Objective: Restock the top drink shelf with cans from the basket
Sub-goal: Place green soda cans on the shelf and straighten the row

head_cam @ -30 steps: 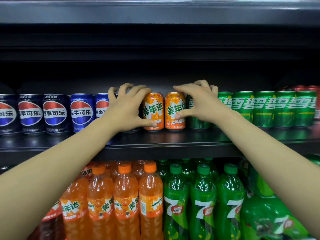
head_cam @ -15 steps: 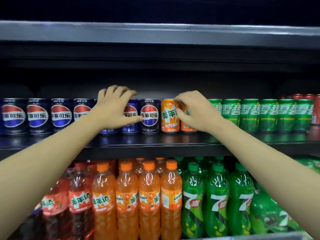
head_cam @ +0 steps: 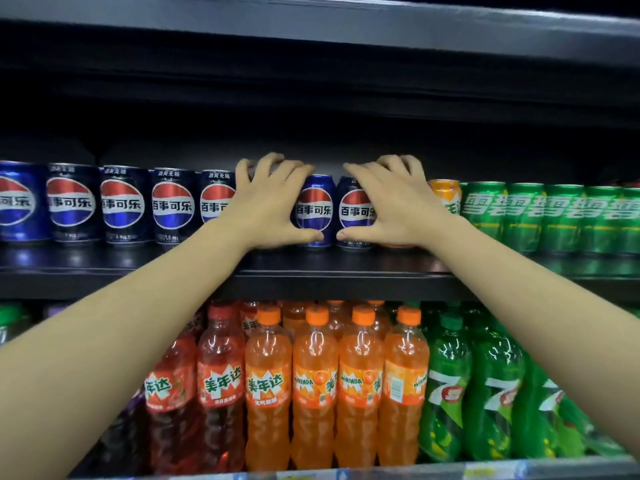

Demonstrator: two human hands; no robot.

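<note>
I see my left hand [head_cam: 268, 202] gripping one blue can [head_cam: 314, 210], right hand [head_cam: 393, 202] gripping its three-o'clock neighbour [head_cam: 356, 211] (both upright).

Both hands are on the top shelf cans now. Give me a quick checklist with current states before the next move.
1. Left hand wraps a blue cola can: ok.
2. Right hand wraps the neighbouring cola can: ok.
3. Both cans upright on the top shelf: ok.
4. Orange can behind the right hand, standing: ok; whether touched, cannot tell.
5. Green cans lined up: ok.
6. Basket in view for the next can: not ok, out of frame.
</note>
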